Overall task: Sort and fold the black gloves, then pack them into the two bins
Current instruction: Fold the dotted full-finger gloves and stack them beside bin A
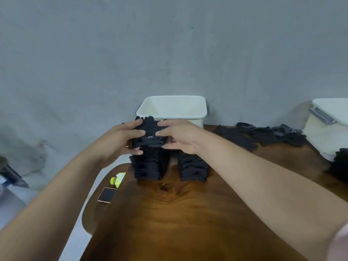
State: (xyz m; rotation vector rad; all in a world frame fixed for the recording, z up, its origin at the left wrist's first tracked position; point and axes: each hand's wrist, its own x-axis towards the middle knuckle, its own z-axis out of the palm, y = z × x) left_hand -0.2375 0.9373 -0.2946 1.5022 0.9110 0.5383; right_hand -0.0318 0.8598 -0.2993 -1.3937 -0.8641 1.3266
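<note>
Head view. Held a folded glove (149,132) in the air between left hand (124,137) and right hand (180,136), each clamped on one side of it, fingers curled over the top, thumbs beneath. Hovered it just above the left stack (148,164) of folded gloves, with a right stack (194,168) just beside, partly hidden under the right wrist. Rested both stacks on the wooden bench (178,213). Behind the hands, stood an open white middle bin (188,114) against the grey wall. Farther right, lay loose gloves (263,134) in a spread heap, touching the foot of a right bin (320,136) with a lid on top. Near the bench's left edge, lay a phone (106,194) and a yellow-green item (117,179); could not tell what it was.
</note>
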